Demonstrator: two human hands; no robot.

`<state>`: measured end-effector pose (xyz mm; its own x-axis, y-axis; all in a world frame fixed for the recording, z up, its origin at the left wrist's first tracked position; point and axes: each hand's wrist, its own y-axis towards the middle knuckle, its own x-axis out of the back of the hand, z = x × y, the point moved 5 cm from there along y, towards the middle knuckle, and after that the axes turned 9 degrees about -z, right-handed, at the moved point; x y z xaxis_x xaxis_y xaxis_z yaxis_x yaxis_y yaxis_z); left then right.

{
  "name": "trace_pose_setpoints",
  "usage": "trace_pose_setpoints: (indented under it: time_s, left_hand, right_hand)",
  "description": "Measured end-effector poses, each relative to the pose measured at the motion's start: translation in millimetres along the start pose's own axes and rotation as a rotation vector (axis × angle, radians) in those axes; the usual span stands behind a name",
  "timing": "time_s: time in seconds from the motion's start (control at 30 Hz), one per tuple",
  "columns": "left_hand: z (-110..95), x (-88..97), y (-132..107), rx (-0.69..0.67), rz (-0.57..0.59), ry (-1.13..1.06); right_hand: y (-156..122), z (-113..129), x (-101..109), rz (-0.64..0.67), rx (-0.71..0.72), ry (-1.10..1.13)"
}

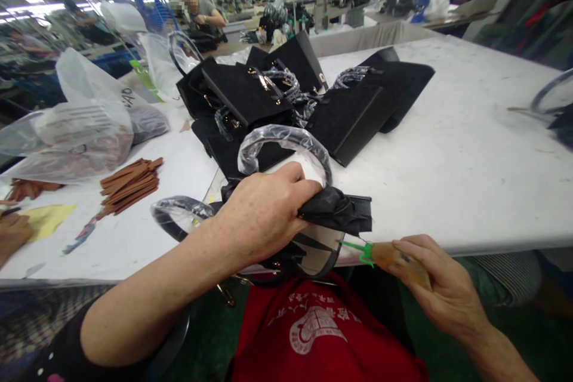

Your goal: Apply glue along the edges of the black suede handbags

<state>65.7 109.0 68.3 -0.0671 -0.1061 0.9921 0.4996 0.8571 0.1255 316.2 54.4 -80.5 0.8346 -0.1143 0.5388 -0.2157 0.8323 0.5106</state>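
My left hand [264, 215] is closed around the black fabric top of a handbag [335, 212] at the near edge of the white table [456, 167]. The bag's plastic-wrapped handle [277, 140] arches up just beyond my fingers. My right hand [441, 286] pinches a small tool with a brownish handle and a green tip [367, 252]. The tip points left, just below the bag's edge. A second wrapped handle [179, 212] curves out under my left forearm.
Several black handbags [313, 95] with wrapped handles are piled mid-table. Brown leather strips [129, 182] and clear plastic bags [80, 125] lie at the left. Another person's hand [11, 233] shows at the left edge. A seated person [197, 9] works behind a fan.
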Motion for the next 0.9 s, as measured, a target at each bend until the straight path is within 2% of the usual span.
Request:
trace_pose_setpoints:
  time_s: [0.07,0.17,0.33,0.5,0.63,0.77,0.9]
  left_hand:
    - [-0.7,0.0,-0.5,-0.004,0.001,0.001]
    - [-0.6,0.0,-1.1,-0.009,-0.008,0.000]
    - [-0.3,-0.2,-1.9,-0.002,-0.010,0.003]
    - [-1.9,0.1,-1.2,-0.002,-0.005,0.003]
    - [-2.2,0.1,-0.7,0.001,-0.007,0.015]
    - [-2.7,-0.5,-2.9,-0.004,-0.010,0.006]
    - [-4.7,-0.2,-6.2,-0.021,-0.024,0.010]
  right_hand:
    - [0.0,-0.1,0.2,-0.016,-0.007,-0.011]
    - [-2.2,0.3,-3.5,0.064,0.018,0.049]
    - [-2.9,-2.2,4.0,-0.054,0.037,-0.068]
    - [-2.0,0.6,-1.4,0.073,0.046,0.054]
    - [-1.1,-3.1,1.7,-0.019,0.035,-0.041]
    - [0.5,1.3,-1.2,0.026,0.023,0.012]
    - [3.1,10.9,7.2,-0.081,-0.056,0.000]
